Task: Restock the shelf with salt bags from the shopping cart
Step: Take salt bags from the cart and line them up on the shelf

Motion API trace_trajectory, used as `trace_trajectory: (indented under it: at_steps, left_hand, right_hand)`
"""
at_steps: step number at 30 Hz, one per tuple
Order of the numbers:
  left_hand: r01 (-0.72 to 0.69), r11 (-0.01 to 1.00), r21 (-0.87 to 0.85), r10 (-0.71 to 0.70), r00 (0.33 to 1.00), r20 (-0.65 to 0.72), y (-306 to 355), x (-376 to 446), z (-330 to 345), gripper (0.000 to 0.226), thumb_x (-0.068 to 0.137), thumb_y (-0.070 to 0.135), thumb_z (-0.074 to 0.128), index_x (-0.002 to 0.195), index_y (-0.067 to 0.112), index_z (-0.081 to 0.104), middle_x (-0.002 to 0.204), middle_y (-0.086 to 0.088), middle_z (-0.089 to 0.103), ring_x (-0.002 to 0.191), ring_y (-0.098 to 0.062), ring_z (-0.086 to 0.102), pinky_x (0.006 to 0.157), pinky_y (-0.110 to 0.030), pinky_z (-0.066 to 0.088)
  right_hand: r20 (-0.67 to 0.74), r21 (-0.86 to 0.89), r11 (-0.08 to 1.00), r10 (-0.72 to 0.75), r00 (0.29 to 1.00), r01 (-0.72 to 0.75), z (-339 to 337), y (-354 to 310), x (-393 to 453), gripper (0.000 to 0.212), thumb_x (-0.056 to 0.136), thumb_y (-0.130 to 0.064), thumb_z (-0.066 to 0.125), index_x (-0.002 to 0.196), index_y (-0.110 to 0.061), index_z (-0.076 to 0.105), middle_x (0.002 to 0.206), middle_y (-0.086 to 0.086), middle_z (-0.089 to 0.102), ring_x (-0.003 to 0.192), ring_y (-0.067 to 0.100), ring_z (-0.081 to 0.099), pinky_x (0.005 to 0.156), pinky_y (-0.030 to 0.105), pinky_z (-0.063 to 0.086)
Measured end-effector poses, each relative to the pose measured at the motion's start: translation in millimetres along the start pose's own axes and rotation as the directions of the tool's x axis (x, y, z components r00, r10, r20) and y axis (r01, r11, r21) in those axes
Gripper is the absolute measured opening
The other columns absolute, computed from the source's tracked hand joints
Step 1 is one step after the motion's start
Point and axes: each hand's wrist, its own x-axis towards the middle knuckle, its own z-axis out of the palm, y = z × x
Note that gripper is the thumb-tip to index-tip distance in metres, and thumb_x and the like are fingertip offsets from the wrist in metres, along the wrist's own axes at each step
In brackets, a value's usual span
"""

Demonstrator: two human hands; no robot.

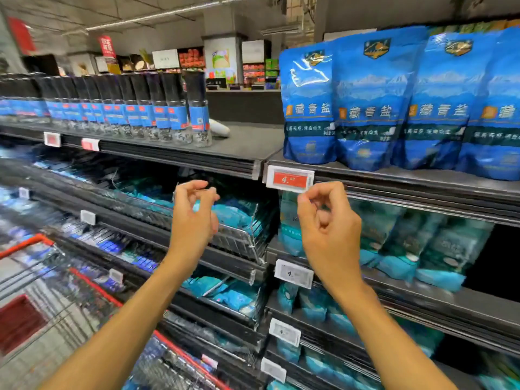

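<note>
Hands (194, 212) (326, 220) curl empty; cart (92, 288) contents blurred.

I'm seeing open deck on the top shelf (247, 142) between the last grinder bottle (198, 108) and the blue salt bags (308, 105); only a white object (221, 128) is lying at the back of that gap. Bags are packing the right section edge to edge. The red price tag (289, 178) is sticking out at the lip, just beside the right hand (327, 223). The shopping cart (42, 291) rim is crowding the lower left.
</note>
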Motion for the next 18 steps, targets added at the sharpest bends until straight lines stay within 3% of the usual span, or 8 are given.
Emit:
trace_trajectory:
  at_steps: [4,9,13,18]
  left_hand:
    - [0.183,0.981,0.064,-0.169,0.969,-0.181,-38.9,-50.0,-81.8,0.009,0.100,0.014,0.049,0.108,0.011,0.049,0.085,0.000,0.064,0.035,-0.012,0.039,0.034,-0.019,0.029]
    - [0.363,0.921,0.138,-0.278,0.865,-0.419,-82.3,-114.3,-197.4,0.002,0.101,0.017,0.050,0.103,0.016,0.050,0.085,-0.006,0.062,0.035,-0.008,0.040,0.034,-0.017,0.032]
    - [0.540,0.832,0.122,-0.368,0.705,-0.606,-116.7,-153.5,-290.2,0.011,0.101,0.018,0.050,0.091,0.022,0.049,0.089,-0.007,0.063,0.036,-0.008,0.047,0.032,-0.018,0.033]
    - [0.736,0.672,0.082,-0.446,0.491,-0.749,-186.5,-180.4,-382.9,0.020,0.102,0.016,0.045,0.082,0.018,0.046,0.075,-0.005,0.060,0.037,-0.010,0.049,0.034,-0.019,0.036]
  right_hand:
    - [0.187,0.133,0.988,0.051,0.981,-0.077,68.6,11.9,-51.7,0.011,0.094,-0.032,0.055,0.089,-0.022,0.053,0.067,-0.009,0.052,0.044,0.007,0.036,0.049,0.018,0.030]
    - [0.428,0.183,0.963,0.105,0.897,-0.200,161.8,15.3,-125.9,0.011,0.093,-0.032,0.057,0.085,-0.024,0.054,0.067,0.001,0.056,0.048,0.018,0.045,0.049,0.035,0.040]
    - [0.608,0.156,0.943,0.143,0.781,-0.294,235.3,18.0,-189.2,0.018,0.095,-0.022,0.060,0.080,-0.026,0.050,0.061,-0.004,0.054,0.044,0.004,0.040,0.048,0.027,0.035]
    - [0.770,-0.040,0.920,0.277,0.575,-0.390,324.6,37.3,-265.8,0.028,0.095,-0.017,0.061,0.072,-0.028,0.048,0.058,-0.014,0.054,0.050,0.001,0.045,0.055,0.027,0.040]
